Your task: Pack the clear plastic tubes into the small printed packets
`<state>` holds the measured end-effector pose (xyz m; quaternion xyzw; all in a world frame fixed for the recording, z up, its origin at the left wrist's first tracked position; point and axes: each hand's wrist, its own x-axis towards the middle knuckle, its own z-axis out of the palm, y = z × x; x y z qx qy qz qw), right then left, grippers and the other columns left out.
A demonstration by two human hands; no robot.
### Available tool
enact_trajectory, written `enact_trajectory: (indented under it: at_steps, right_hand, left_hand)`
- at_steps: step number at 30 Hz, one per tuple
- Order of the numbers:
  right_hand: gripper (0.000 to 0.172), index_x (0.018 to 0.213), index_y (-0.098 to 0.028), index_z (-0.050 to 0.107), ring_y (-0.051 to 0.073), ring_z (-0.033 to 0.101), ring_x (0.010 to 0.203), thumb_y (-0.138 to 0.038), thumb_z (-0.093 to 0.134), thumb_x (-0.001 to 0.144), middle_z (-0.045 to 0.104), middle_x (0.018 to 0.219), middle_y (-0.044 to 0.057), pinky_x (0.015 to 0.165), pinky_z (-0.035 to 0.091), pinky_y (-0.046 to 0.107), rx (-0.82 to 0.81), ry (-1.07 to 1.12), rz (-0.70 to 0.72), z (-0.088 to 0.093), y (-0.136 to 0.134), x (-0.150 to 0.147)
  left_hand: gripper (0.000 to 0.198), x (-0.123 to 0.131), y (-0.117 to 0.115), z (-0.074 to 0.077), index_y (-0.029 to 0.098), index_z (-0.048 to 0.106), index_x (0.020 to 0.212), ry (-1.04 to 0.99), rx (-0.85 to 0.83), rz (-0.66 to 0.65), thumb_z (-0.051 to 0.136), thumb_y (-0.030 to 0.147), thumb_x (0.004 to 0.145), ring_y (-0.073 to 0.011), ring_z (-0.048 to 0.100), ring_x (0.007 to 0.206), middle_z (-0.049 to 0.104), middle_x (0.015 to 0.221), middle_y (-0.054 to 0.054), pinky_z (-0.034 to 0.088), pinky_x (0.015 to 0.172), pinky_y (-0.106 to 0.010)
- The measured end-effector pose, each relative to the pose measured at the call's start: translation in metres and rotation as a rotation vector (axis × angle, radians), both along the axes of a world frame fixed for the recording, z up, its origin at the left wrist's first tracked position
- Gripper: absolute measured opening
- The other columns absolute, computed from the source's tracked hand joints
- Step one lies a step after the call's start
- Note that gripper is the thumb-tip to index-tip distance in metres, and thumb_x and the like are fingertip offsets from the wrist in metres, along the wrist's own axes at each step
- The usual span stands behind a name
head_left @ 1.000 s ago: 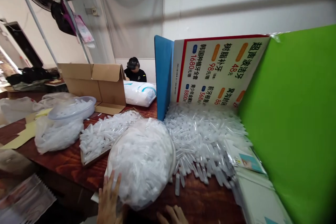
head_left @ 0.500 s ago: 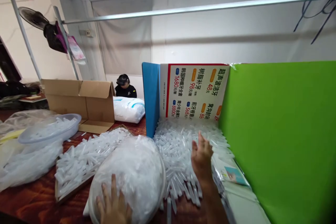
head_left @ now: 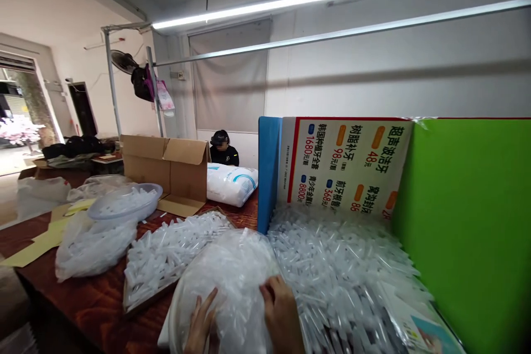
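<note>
A round white basin (head_left: 176,301) stands in front of me, heaped with clear plastic bags (head_left: 236,265). My left hand (head_left: 201,323) rests against the near left of the heap, fingers apart, gripping nothing. At the heap's right side is my right hand (head_left: 281,307), its fingers curled together beside the plastic; whatever is between them is hidden. Right of the basin lies a big pile of translucent plastic tubes (head_left: 332,265), within blue and green upright boards. More small tubes fill a shallow cardboard tray (head_left: 164,257) on the left.
A clear bowl of tubes (head_left: 124,202) sits over a plastic bag (head_left: 99,246) on the red-brown table (head_left: 99,310). Behind are an open carton (head_left: 166,168) and a white sack (head_left: 232,183), with a person (head_left: 224,149) beyond. A green board (head_left: 468,221) walls the right.
My right hand has moved left and nearer, from over the tube pile to the bags. The left hand stays at the bags. My view has swung left, and the scene has shifted right.
</note>
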<state>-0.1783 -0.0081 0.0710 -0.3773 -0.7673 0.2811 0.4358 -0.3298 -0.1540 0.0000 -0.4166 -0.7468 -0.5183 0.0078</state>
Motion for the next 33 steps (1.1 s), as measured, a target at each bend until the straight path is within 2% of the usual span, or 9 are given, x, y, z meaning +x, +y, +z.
enact_trajectory:
  at_steps: [3, 6, 14, 18, 22, 25, 28, 31, 33]
  right_hand:
    - [0.026, 0.071, -0.023, 0.056, 0.021, 0.057, 0.068, -0.033, 0.053, 0.095, 0.060, 0.072, 0.002, 0.067, 0.042, 0.031, -0.028, 0.233, -0.014, 0.042, 0.004, -0.001]
    - [0.025, 0.074, -0.023, 0.057, 0.019, 0.055, 0.072, -0.035, 0.054, 0.096, 0.059, 0.077, 0.000, 0.070, 0.042, 0.030, -0.002, 0.286, 0.036, 0.075, 0.009, -0.004]
    - [0.027, 0.070, -0.022, 0.054, 0.016, 0.051, 0.073, -0.032, 0.056, 0.095, 0.053, 0.078, -0.001, 0.070, 0.042, 0.027, 0.066, 0.412, 0.251, 0.130, 0.007, -0.032]
    - [0.025, 0.072, -0.021, 0.056, 0.015, 0.051, 0.072, -0.032, 0.057, 0.094, 0.054, 0.078, -0.002, 0.065, 0.040, 0.026, 0.031, 0.450, 0.316, 0.158, 0.013, -0.051]
    - [0.023, 0.069, -0.020, 0.057, 0.014, 0.050, 0.071, -0.030, 0.062, 0.089, 0.053, 0.076, -0.002, 0.064, 0.039, 0.026, 0.047, 0.442, 0.416, 0.182, 0.013, -0.065]
    - [0.023, 0.067, -0.020, 0.056, 0.014, 0.049, 0.070, -0.027, 0.063, 0.088, 0.052, 0.074, -0.003, 0.062, 0.038, 0.025, 0.064, 0.438, 0.473, 0.195, 0.009, -0.071]
    - [0.021, 0.067, -0.020, 0.057, 0.014, 0.050, 0.071, -0.024, 0.063, 0.087, 0.053, 0.075, -0.002, 0.065, 0.040, 0.026, 0.082, 0.437, 0.519, 0.205, 0.004, -0.076]
    - [0.018, 0.069, -0.020, 0.059, 0.015, 0.054, 0.076, -0.021, 0.064, 0.087, 0.056, 0.079, -0.001, 0.071, 0.043, 0.027, 0.109, 0.431, 0.562, 0.214, -0.001, -0.081]
    - [0.019, 0.070, -0.020, 0.060, 0.016, 0.054, 0.078, -0.020, 0.065, 0.088, 0.056, 0.080, -0.001, 0.073, 0.043, 0.029, 0.133, 0.435, 0.576, 0.218, -0.005, -0.081]
  left_hand:
    - [0.049, 0.014, -0.002, 0.031, 0.022, 0.063, 0.140, -0.183, 0.050, -0.006, 0.033, 0.036, 0.103, -0.0285, 0.036, 0.154, 0.060, 0.152, -0.007, 0.034, 0.127, -0.051]
    - [0.051, 0.020, 0.002, 0.052, 0.019, 0.059, 0.142, -0.277, 0.100, -0.032, 0.034, 0.042, 0.104, -0.0273, 0.033, 0.155, 0.054, 0.158, -0.008, 0.029, 0.129, -0.048]
    - [0.060, 0.030, 0.027, 0.089, 0.019, 0.047, 0.151, -0.456, 0.210, -0.020, 0.027, 0.053, 0.105, -0.0250, 0.032, 0.156, 0.044, 0.165, -0.008, 0.036, 0.126, -0.038]
    - [0.065, 0.031, 0.041, 0.096, 0.019, 0.026, 0.161, -0.391, 0.293, -0.104, 0.028, 0.051, 0.105, -0.0251, 0.021, 0.160, 0.026, 0.172, -0.012, 0.030, 0.129, -0.042]
    - [0.096, 0.032, 0.054, 0.093, 0.013, 0.000, 0.164, -0.299, 0.175, -0.184, 0.049, 0.058, 0.095, -0.0320, 0.013, 0.161, 0.010, 0.175, -0.019, 0.024, 0.129, -0.050]
    - [0.111, 0.033, 0.066, 0.102, 0.008, 0.007, 0.162, -0.284, 0.072, -0.119, 0.067, 0.058, 0.083, -0.0384, 0.023, 0.158, 0.019, 0.171, -0.025, 0.030, 0.127, -0.051]
    - [0.101, 0.033, 0.082, 0.121, 0.011, 0.016, 0.161, -0.240, 0.135, -0.055, 0.071, 0.049, 0.084, -0.0384, 0.038, 0.152, 0.035, 0.165, -0.024, 0.040, 0.121, -0.049]
    - [0.070, 0.031, 0.096, 0.136, 0.008, 0.042, 0.148, -0.195, 0.225, 0.005, 0.065, 0.036, 0.088, -0.0380, 0.056, 0.137, 0.058, 0.148, -0.026, 0.049, 0.111, -0.048]
    - [0.041, 0.029, 0.102, 0.139, 0.010, 0.063, 0.123, -0.176, 0.277, 0.029, 0.057, 0.032, 0.090, -0.0363, 0.071, 0.113, 0.075, 0.120, -0.023, 0.056, 0.096, -0.045]
